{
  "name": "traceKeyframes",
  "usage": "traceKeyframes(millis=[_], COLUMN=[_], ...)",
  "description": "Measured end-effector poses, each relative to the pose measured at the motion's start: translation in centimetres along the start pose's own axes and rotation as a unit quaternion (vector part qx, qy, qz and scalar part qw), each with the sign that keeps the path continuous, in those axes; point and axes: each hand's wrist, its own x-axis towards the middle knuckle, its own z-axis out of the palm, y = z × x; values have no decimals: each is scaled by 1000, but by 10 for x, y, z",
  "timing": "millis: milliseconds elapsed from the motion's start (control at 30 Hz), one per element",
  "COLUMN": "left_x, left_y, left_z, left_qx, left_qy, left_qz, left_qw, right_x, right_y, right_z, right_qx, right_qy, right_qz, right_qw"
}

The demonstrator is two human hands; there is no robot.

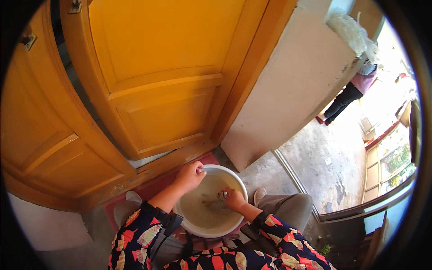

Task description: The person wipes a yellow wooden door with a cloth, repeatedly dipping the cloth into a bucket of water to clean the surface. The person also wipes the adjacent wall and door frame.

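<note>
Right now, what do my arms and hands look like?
Your left hand and right hand are bare, without gloves. The left sleeve and right sleeve are dark navy, patterned with coral-red and cream leaf-like shapes. A black band sits near the left cuff, and a dark band near the right.

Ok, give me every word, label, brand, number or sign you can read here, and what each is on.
None: no text can be read in this view.
White basin: no lettering visible.
Orange door: plain panels, no sign.
Patterned left sleeve: coloured shapes, no readable words.
Black strap at the left wrist: too small to tell.
Whitish plastic bundle: too blurred to tell.
</note>
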Motion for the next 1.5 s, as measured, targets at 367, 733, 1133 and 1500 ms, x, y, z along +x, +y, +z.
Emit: traceKeyframes(millis=[367, 733, 1133, 1500], left_x=[-33, -38, -67, -83], left_y=[-4, 13, 39, 57], left_z=[48, 47, 66, 37], left_qx=[97, -348, -590, -258], left_qy=[-178, -18, -142, 57], left_qz=[66, -106, -119, 105], left_qw=[977, 931, 786, 959], right_x=[-50, -17, -6, -9], right_y=[-128, -35, -18, -53], right_z=[-160, -101, -8, -19], right_qx=[471, 391, 797, 838], right_qy=[8, 143, -234, -105], right_qz=[-103, -40, 203, 207], right_qw=[876, 908, 519, 493])
